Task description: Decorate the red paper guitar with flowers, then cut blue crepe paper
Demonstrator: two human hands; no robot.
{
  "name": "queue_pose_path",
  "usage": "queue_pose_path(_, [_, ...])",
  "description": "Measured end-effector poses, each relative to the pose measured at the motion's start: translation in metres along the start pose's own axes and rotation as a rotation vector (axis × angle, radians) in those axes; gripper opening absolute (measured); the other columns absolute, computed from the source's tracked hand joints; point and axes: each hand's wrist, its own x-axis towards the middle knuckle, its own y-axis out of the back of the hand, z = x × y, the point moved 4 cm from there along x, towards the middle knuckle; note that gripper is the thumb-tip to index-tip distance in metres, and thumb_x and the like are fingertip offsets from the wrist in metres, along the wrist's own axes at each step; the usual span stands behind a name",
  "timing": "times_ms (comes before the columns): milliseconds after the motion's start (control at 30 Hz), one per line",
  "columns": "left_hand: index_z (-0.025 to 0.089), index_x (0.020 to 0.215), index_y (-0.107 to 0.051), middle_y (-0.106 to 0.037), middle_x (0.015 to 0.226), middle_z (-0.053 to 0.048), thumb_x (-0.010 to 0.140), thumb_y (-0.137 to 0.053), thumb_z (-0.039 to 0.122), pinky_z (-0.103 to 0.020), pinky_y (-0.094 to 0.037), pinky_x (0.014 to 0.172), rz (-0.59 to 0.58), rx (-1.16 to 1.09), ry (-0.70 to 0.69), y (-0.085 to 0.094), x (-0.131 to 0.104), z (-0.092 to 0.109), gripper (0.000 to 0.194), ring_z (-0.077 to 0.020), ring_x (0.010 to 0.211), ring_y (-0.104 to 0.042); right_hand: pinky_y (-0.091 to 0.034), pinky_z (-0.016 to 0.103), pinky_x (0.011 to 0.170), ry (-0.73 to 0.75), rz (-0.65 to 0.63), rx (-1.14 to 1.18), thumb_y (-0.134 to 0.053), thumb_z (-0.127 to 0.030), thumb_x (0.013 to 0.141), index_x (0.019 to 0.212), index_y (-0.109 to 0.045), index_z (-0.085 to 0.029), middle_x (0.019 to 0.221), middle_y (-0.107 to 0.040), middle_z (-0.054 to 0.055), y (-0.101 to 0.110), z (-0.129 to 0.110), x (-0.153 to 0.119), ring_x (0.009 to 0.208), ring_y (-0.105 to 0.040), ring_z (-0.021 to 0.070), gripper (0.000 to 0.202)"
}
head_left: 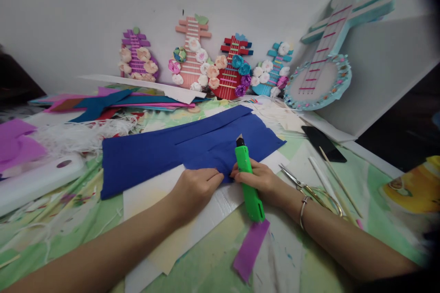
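Blue sheet: a wide, soft blue felt-like sheet (165,151) lying flat on the worktop (213,265) over a white foam board (151,192).
Cutter: a bright green plastic utility knife (248,178), blade tip resting on the near edge of the blue sheet.
Right hand: right hand (261,178) closed around the cutter's handle.
Left hand: left hand (194,187) pressed flat on the near edge of the blue sheet, fingers together, just left of the blade.
Progress: one long slit already shows across the far part of the blue sheet; most of it looks uncut.
Right of the blue sheet: metal scissors (302,185) and thin wooden sticks (338,183).
Beyond the blue sheet: small flower-decorated craft guitars (206,62) against the wall.
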Motion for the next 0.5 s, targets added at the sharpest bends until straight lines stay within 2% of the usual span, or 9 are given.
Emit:
queue_pose_path(167, [0.016,0.082,-0.067,-0.071,0.073,-0.004,0.095,-0.045,0.014,-0.021,-0.053,0.056,0.011,-0.013,0.053,-0.005,-0.002,-0.003,0.025,-0.0139,0.062,-0.068,-0.053,0.036,0.081,-0.14,0.018,0.116,-0.051,-0.013,0.091,0.103,-0.066,-0.021,0.097,-0.068,0.007,-0.006,0.008,-0.004,0.097,-0.06,0.0229,0.021])
queue_pose_path(300, [0.016,0.079,-0.067,-0.072,0.073,-0.004,0.095,-0.045,0.015,-0.022,-0.052,0.054,0.018,-0.028,0.079,-0.005,-0.001,-0.005,0.027,-0.0144,0.06,-0.068,-0.054,0.034,0.077,-0.262,0.017,0.189,-0.052,-0.018,0.09,0.099,-0.067,-0.022,0.096,-0.068,0.005,-0.01,0.013,-0.006,0.089,-0.062,0.0212,0.018])
queue_pose_path(400, [0.016,0.08,-0.067,-0.073,0.076,-0.004,0.095,-0.043,0.015,-0.022,-0.052,0.053,0.01,-0.041,0.097,-0.003,-0.001,-0.006,0.027,-0.0144,0.06,-0.068,-0.054,0.033,0.073,-0.278,0.009,0.18,-0.053,-0.019,0.089,0.095,-0.066,-0.021,0.092,-0.069,0.005,-0.01,0.011,-0.004,0.083,-0.062,0.0209,0.015])
queue_pose_path(500, [0.015,0.083,-0.067,-0.074,0.078,-0.004,0.094,-0.044,0.014,-0.022,-0.052,0.053,-0.001,-0.051,0.114,-0.003,-0.001,-0.006,0.025,-0.0149,0.062,-0.069,-0.053,0.035,0.077,-0.22,0.0,0.166,-0.06,-0.019,0.084,0.092,-0.065,-0.021,0.09,-0.069,0.005,-0.009,0.007,-0.001,0.085,-0.062,0.0212,0.01])
